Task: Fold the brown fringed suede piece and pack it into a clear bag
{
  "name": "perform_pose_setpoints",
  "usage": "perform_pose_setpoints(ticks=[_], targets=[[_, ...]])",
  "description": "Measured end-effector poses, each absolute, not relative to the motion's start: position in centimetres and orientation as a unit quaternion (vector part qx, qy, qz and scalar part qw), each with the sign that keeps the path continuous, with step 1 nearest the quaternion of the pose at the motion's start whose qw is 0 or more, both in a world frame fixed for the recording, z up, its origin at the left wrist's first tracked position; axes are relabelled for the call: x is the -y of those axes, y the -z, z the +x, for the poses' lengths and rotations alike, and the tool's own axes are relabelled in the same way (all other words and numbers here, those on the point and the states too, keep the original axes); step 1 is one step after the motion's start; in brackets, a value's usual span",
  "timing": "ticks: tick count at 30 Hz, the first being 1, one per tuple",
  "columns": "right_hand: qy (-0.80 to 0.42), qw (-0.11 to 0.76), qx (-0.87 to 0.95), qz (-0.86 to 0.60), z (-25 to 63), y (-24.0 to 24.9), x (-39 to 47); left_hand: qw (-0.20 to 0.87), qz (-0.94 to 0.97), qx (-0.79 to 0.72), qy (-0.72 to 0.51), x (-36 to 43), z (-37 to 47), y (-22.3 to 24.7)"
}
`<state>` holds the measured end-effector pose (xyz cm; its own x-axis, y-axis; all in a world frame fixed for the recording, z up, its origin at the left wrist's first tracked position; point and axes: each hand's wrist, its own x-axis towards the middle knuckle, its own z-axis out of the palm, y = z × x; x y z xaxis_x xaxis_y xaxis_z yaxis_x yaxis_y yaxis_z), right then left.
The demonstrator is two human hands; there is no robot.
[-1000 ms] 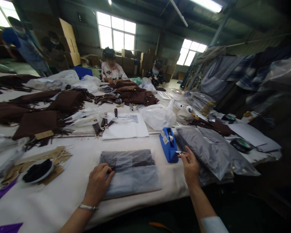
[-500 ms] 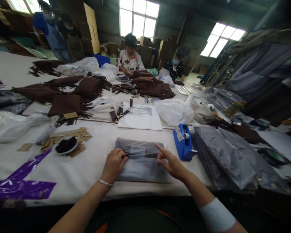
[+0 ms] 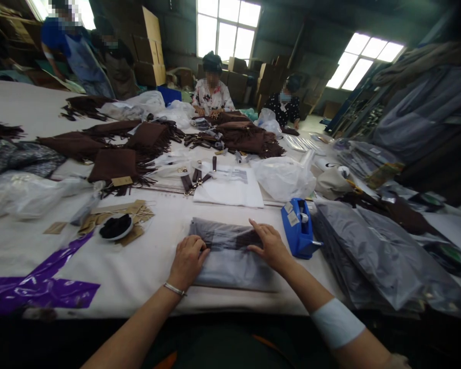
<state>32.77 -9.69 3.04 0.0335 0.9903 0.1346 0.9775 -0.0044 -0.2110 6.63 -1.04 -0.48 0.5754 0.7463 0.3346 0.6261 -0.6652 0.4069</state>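
A grey, translucent plastic bag [image 3: 234,266] lies flat on the table in front of me, its upper part folded over. Something dark shows along the fold. At the bag's left side, my left hand [image 3: 189,260] has its fingers bent and its thumb close to the index finger, gripping the plastic near the fold. My right hand [image 3: 272,249] rests on the right side, fingers stretched out and thumb apart. Just right of that hand stands a blue tape dispenser [image 3: 297,230].
Filled grey plastic bags [image 3: 369,251] are stacked at the right. Brown fringed bags [image 3: 113,165] lie across the table, near dark straps [image 3: 196,179] and a white sheet [image 3: 230,192]. A small bowl [image 3: 116,228] holds black material. Purple tape [image 3: 57,279] marks the left. Co-workers [image 3: 212,95] are opposite.
My right hand has gone from a pointing index finger to several fingers stretched over the bag. My left hand stays at the bag's left side. The whole view has shifted slightly.
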Motion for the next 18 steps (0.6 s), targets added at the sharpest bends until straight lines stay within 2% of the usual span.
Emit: perform_pose_setpoints(ticks=[4,6,8,10,15,18], targets=[[-0.037,0.151,0.717,-0.680,33.3,-2.3,9.7,0.138,0.872,-0.395,-0.255,1.0,6.2,0.5],[-0.041,0.202,0.690,-0.694,33.2,-2.7,9.5,0.145,0.867,-0.400,-0.258,0.9,5.5,0.5],[-0.081,0.263,0.665,-0.694,32.7,-3.6,9.0,0.149,0.866,-0.402,-0.257,0.8,4.6,0.4],[-0.144,0.288,0.662,-0.677,31.4,-4.6,8.4,0.153,0.864,-0.409,-0.250,0.6,3.7,0.2],[-0.256,0.227,0.719,-0.605,26.3,-6.0,5.8,0.224,0.822,-0.451,-0.266,0.2,3.0,-0.1],[-0.274,0.163,0.760,-0.566,23.4,-6.3,3.5,0.232,0.804,-0.465,-0.288,0.3,3.2,0.1]])
